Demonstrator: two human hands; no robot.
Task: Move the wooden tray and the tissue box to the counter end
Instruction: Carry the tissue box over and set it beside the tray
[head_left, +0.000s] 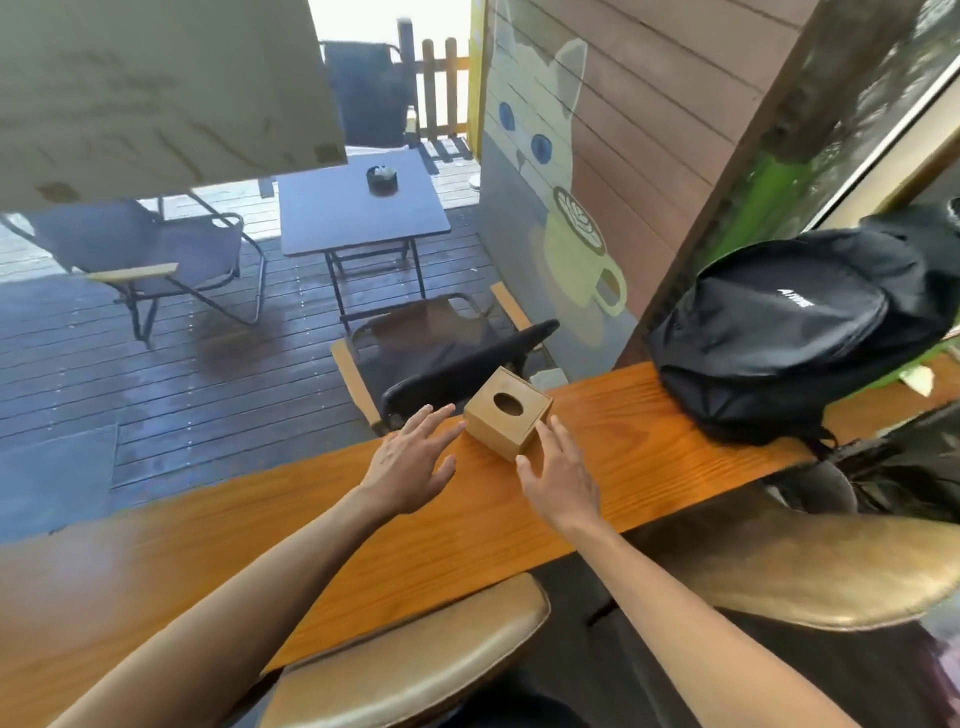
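Observation:
A small wooden tissue box (506, 413) with an oval hole in its top stands on the orange wooden counter (322, 519), near the counter's far edge. My left hand (413, 462) hovers just left of the box, fingers spread, holding nothing. My right hand (558, 475) is at the box's near right corner, fingers apart, fingertips touching or almost touching its side. No wooden tray shows on the counter. A pale wooden board (156, 93) fills the upper left, close to the camera; I cannot tell what it is.
A black backpack (789, 332) lies on the counter to the right of the box. Brown padded stool seats (415, 660) stand below the counter's near edge. Beyond the counter are a deck, folding chairs (447, 353) and a small table (358, 208).

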